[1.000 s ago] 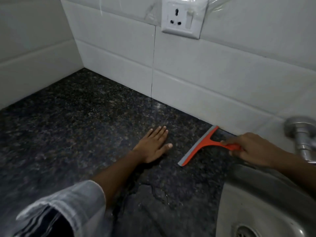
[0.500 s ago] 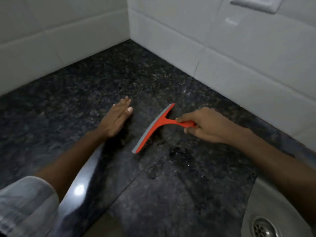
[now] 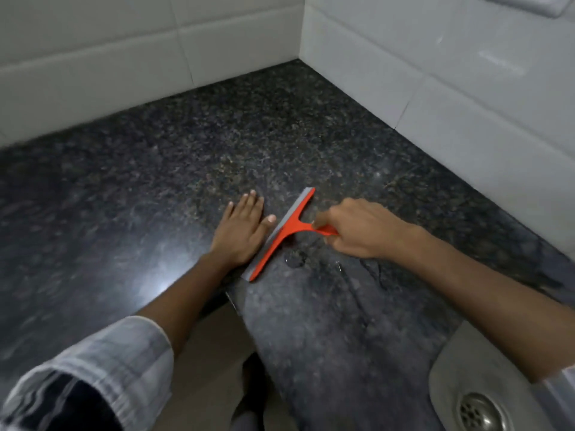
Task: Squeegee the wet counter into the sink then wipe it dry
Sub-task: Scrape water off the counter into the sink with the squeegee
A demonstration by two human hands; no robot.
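Note:
An orange squeegee (image 3: 284,233) with a grey rubber blade rests blade-down on the dark speckled granite counter (image 3: 186,157). My right hand (image 3: 357,228) is closed around its handle. My left hand (image 3: 241,231) lies flat on the counter, palm down with fingers together, right beside the blade on its left. Water droplets and thin wet streaks (image 3: 295,259) sit on the stone just right of the blade. The steel sink (image 3: 457,377) with its drain (image 3: 479,412) is at the bottom right.
White tiled walls (image 3: 435,73) meet in a corner behind the counter. A white switch plate (image 3: 529,4) shows at the top right. The counter's front edge (image 3: 236,309) runs diagonally below my hands, with floor and my legs beneath.
My right hand has moved the squeegee left across the counter, away from the sink, until its blade lies close to my left hand. The view has swung left and down.

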